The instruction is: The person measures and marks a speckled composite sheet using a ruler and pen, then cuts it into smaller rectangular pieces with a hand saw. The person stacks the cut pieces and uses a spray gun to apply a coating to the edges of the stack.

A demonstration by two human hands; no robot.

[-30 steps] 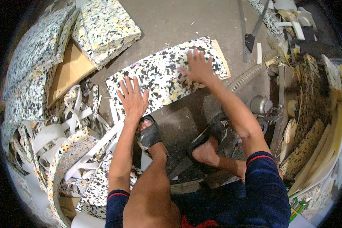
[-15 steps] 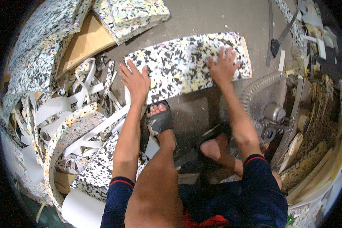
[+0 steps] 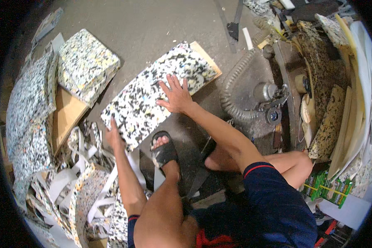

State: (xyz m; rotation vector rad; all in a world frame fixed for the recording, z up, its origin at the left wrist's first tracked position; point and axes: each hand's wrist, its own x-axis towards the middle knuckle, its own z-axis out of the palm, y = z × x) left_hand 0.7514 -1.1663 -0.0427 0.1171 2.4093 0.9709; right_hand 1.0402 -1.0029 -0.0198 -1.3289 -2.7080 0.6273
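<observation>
A speckled black-and-white foam pad (image 3: pixel 146 93) lies at a slant on a pale wooden board (image 3: pixel 205 58), which shows along its far right end. My right hand (image 3: pixel 176 97) rests flat on the foam near its right side, fingers spread. At the pad's lower left corner, my left hand (image 3: pixel 115 136) is closed around the end edge, one finger up on the foam; its other fingers are partly hidden. My sandalled left foot (image 3: pixel 164 151) stands close to the pad's near edge.
Thick speckled foam blocks (image 3: pixel 87 62) and another wooden panel (image 3: pixel 68 113) stand left. Foam offcuts and white strips (image 3: pixel 66 182) heap below them. To the right are a ribbed hose (image 3: pixel 227 91), a metal machine part (image 3: pixel 264 91), stacked foam sheets (image 3: pixel 328 124) and green packets (image 3: pixel 326 190).
The pad and board have turned counterclockwise, the right end swinging away. My left hand has gone from lying spread on the foam to the end edge. The view has shifted right.
</observation>
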